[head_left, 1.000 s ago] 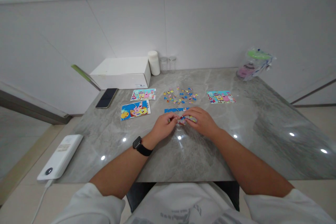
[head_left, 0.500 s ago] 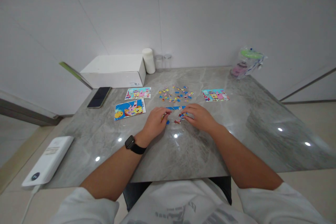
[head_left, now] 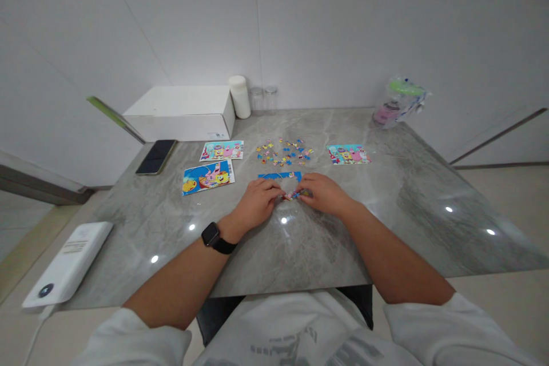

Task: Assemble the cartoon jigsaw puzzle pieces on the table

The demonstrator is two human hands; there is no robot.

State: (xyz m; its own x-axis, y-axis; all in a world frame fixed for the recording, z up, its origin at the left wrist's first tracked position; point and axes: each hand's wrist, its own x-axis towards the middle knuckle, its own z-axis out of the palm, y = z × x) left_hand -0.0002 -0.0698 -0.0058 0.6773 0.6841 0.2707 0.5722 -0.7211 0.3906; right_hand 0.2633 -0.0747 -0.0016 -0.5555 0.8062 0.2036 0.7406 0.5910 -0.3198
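Observation:
Small puzzle pieces (head_left: 290, 197) lie between my hands, just in front of a partly joined blue strip of puzzle (head_left: 278, 175). My left hand (head_left: 259, 201), below a black watch, has its fingers closed at the left side of these pieces. Fingers pinched, my right hand (head_left: 322, 194) grips a puzzle piece at their right side; a bit of blue shows by the fingertips. My own fingers partly hide the pieces. Beyond the strip, several loose puzzle pieces (head_left: 285, 152) are scattered in yellow, blue and pink.
Two cartoon picture cards, one light blue (head_left: 222, 150) and one deep blue (head_left: 208, 178), lie left; another card (head_left: 349, 154) lies right. A phone (head_left: 156, 156), white box (head_left: 180, 111), white bottle (head_left: 239, 97), two glasses and a bagged cup (head_left: 397, 104) stand farther out. A white power bank (head_left: 68, 263) sits at the left edge.
My right hand has moved inward and toward me, down to the near puzzle pieces. My left hand has shifted slightly toward me, its fingertips now at the same pieces. More of the blue strip shows.

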